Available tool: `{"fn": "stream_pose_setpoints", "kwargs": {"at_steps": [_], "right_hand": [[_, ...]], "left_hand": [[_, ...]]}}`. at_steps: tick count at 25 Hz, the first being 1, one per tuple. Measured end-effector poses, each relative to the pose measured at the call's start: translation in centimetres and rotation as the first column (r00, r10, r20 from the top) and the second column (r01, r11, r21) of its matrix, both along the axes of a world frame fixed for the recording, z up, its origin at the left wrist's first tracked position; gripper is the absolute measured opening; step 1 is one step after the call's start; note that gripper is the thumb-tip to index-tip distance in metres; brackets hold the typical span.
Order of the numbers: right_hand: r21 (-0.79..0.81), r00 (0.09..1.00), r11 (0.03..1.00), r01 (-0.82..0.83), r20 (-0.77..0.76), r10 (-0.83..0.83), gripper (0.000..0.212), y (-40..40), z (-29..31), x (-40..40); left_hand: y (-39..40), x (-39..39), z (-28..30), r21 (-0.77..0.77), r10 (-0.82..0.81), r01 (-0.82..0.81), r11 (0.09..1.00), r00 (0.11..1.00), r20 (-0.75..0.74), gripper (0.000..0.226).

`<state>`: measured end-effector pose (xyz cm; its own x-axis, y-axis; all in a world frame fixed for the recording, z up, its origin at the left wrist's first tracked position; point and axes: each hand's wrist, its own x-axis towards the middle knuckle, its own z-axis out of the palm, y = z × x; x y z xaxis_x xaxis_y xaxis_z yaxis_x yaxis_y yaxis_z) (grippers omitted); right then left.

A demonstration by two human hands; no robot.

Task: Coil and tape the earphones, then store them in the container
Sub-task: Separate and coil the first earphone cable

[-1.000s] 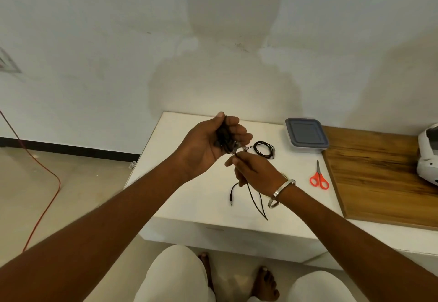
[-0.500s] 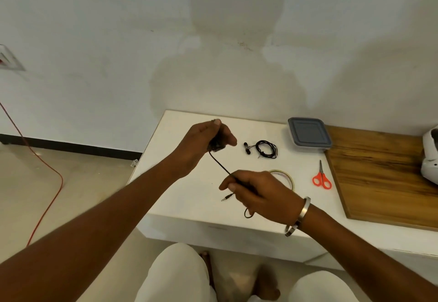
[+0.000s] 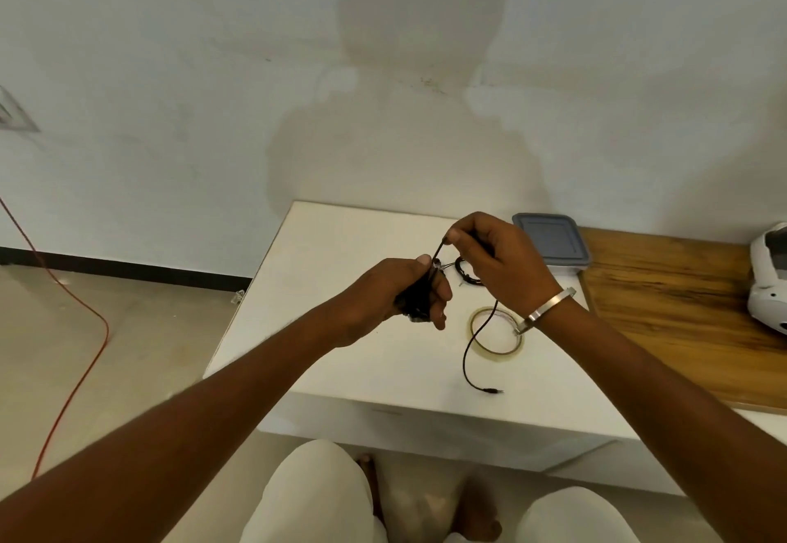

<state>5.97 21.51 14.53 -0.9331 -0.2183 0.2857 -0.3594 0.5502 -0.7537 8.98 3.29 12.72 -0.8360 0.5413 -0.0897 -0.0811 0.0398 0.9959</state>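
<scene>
My left hand (image 3: 400,295) grips a bundle of coiled black earphone cord (image 3: 416,300) above the white table (image 3: 340,355). A little higher and to the right, my right hand (image 3: 494,261) pinches the same cord. The loose tail (image 3: 470,355) hangs down from that hand and ends in a jack plug lying on the table. A second coiled pair of earphones (image 3: 462,267) lies on the table, partly hidden behind my right hand. A ring of clear tape (image 3: 496,348) lies flat below my right wrist. The grey-lidded container (image 3: 551,242) stands shut at the back.
A wooden board (image 3: 673,299) lies on the right part of the table. A white device (image 3: 771,282) sits at the far right edge. A red cable (image 3: 81,355) runs over the floor at left. My knees and bare feet show below the table's front edge.
My right hand has risen from low near the front edge to above my left hand, carrying the cord up. The loose tail is shorter. The left hand has dropped slightly.
</scene>
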Motion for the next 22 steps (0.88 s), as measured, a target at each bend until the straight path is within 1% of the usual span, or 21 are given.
{"fn": "stream_pose_setpoints", "kwargs": {"at_steps": [2, 4, 5, 7, 8, 9, 10, 12, 14, 16, 20, 22], "right_hand": [[-0.029, 0.998, 1.0, 0.009, 0.061, -0.007, 0.017, -0.1, -1.0, -0.3], [-0.084, 0.987, 0.996, -0.014, 0.16, 0.028, 0.018, -0.4, -2.0, -0.2], [-0.161, 0.97, 0.987, -0.024, 0.234, 0.061, 0.021, -0.7, -2.3, -0.1], [-0.274, 0.936, 0.961, -0.022, 0.331, 0.116, 0.034, -1.4, -2.8, 0.6], [-0.275, 0.923, 0.961, -0.013, 0.366, 0.117, 0.038, -1.7, -3.1, 1.1], [-0.228, 0.923, 0.973, -0.018, 0.371, 0.104, 0.036, -2.0, -3.5, 1.6], [-0.176, 0.927, 0.984, -0.024, 0.364, 0.088, 0.031, -2.4, -4.2, 2.0], [-0.137, 0.93, 0.988, -0.075, 0.347, 0.119, 0.025, -2.7, -5.4, 2.8], [-0.193, 0.893, 0.973, -0.127, 0.404, 0.197, 0.026, -2.8, -6.4, 3.7], [-0.2, 0.864, 0.964, -0.175, 0.439, 0.248, 0.025, -3.0, -7.4, 4.5], [-0.077, 0.844, 0.955, -0.285, 0.452, 0.288, 0.02, -2.7, -9.3, 6.7], [-0.013, 0.831, 0.929, -0.371, 0.442, 0.338, 0.021, -2.3, -9.3, 7.9]], "left_hand": [[0.3, 0.1, 0.3, 0.066, 0.006, -0.008, 0.998, 0.999, 0.033, 0.049], [0.6, 0.1, 0.8, 0.14, 0.01, -0.018, 0.99, 0.998, 0.062, 0.048], [0.8, 0.1, 1.0, 0.179, 0.008, -0.021, 0.984, 0.997, 0.072, 0.047], [1.0, 0.1, 1.4, 0.248, 0.0, -0.021, 0.968, 0.996, 0.085, 0.047], [0.9, 0.1, 1.6, 0.275, 0.0, -0.026, 0.961, 0.996, 0.092, 0.047], [0.9, 0.0, 1.7, 0.294, 0.007, -0.036, 0.955, 0.995, 0.099, 0.046], [0.7, -0.1, 1.8, 0.305, 0.019, -0.051, 0.951, 0.994, 0.106, 0.046], [0.5, -0.4, 1.9, 0.311, 0.054, -0.085, 0.947, 0.993, 0.107, 0.044], [0.3, -0.6, 1.9, 0.321, 0.091, -0.123, 0.939, 0.99, 0.111, 0.043], [0.2, -0.8, 2.1, 0.336, 0.141, -0.174, 0.926, 0.983, 0.122, 0.043], [0.0, -1.5, 2.3, 0.365, 0.256, -0.282, 0.887, 0.959, 0.118, 0.041], [-0.6, -2.0, 1.9, 0.34, 0.312, -0.316, 0.886, 0.948, 0.07, 0.041]]}}
